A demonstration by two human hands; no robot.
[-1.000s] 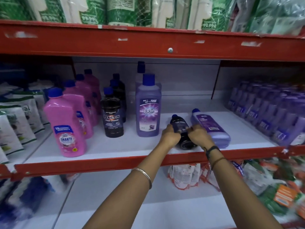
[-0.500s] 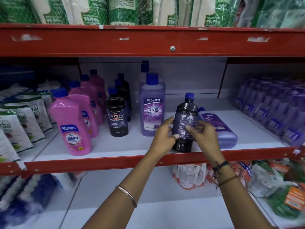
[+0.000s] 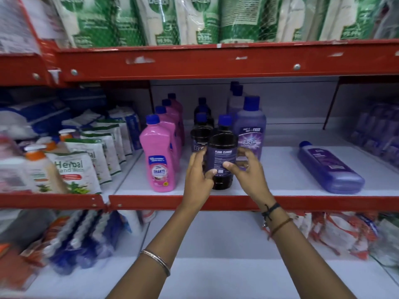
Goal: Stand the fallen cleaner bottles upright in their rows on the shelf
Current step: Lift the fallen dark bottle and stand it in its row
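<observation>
A black floor cleaner bottle [image 3: 223, 156] with a blue cap stands upright at the front of the white shelf [image 3: 282, 180], just ahead of the row of black bottles [image 3: 200, 134]. My left hand [image 3: 197, 171] grips its left side and my right hand [image 3: 248, 169] grips its right side. To the right, a purple cleaner bottle [image 3: 330, 167] lies flat on its side, cap pointing to the back left. A tall purple Bactin bottle [image 3: 250, 126] stands upright right behind my right hand, with more purple bottles behind it. A row of pink bottles [image 3: 159, 156] stands to the left.
White herbal hand wash pouches [image 3: 73, 171] fill the bay to the left. Blurred purple bottles [image 3: 377, 132] line the far right. The red front rail [image 3: 151, 201] runs below my hands. Green and white pouches [image 3: 164, 18] hang on the shelf above.
Both hands lifted the black bottle off its side, stood it up, and carried it left to the front of the black row. The camera view swung left.
</observation>
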